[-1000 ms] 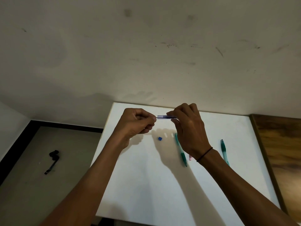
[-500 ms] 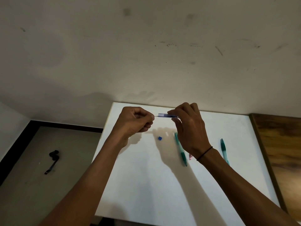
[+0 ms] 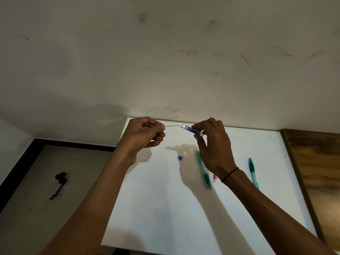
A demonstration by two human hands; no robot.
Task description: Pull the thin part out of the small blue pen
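My right hand (image 3: 213, 144) pinches a small clear blue case (image 3: 191, 130) above the white table (image 3: 165, 208), its open end tilted up to the left. My left hand (image 3: 143, 133) pinches a thin dark lead (image 3: 172, 125) whose right tip sits at the case's mouth. A tiny blue cap (image 3: 180, 158) lies on the table below the two hands. A green pen (image 3: 203, 171) lies partly under my right hand, beside a small pink piece (image 3: 214, 177).
A second green pen (image 3: 253, 172) lies further right on the table. A wooden surface (image 3: 318, 172) borders the table's right side. On the grey floor to the left lies a black cable-like thing (image 3: 59, 183). A marked pale wall stands behind.
My left hand has drawn away to the left, and a longer stretch of the thin lead now shows between the hands. The case has tilted, its left end higher.
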